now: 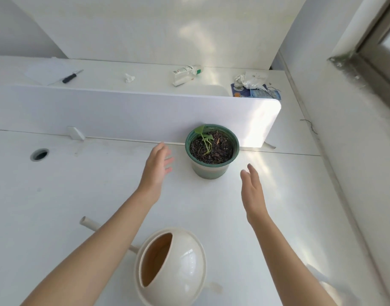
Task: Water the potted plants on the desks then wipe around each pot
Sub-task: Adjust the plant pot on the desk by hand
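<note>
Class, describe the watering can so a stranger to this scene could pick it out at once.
Start at the white desk with the divider panel along its back. Come forward from the green plant pot toward the near edge. The watering can stands there: cream, dome-shaped, with a slanted opening and a long spout.

A: What does the white desk (57, 195) carry?
B: I see a green plant pot (209, 173) just beside the partition (123, 111) and a cream watering can (185, 268) at its near edge, well apart.
</note>
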Tool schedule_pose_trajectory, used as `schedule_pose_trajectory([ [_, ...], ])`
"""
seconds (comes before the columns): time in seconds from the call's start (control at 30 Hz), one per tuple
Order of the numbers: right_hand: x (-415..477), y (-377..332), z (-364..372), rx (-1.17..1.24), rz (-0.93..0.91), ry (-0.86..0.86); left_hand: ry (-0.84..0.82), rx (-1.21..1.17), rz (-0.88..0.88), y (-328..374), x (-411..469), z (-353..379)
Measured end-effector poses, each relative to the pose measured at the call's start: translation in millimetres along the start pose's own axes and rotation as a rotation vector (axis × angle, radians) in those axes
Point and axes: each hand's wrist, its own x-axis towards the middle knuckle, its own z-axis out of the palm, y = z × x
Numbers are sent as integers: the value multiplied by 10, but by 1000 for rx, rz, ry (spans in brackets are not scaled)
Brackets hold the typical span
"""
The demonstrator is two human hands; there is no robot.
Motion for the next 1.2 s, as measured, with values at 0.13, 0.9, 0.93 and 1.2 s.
schedule_pose_trajectory([
  [0.13,-597,268,-75,-91,16,-17,102,-36,152,59,-669,-474],
  [0.9,-1889,1089,172,-355,-102,-204,224,-333,-147,-997,-1365,-1308],
  [0.93,-1885,1100,176,-350,-104,-200,198,-349,-141,-979,-1338,-1288],
  [1.2,-1860,1025,174,-302,-53,-208,172,-367,-100,-1050,-1305,-1285],
])
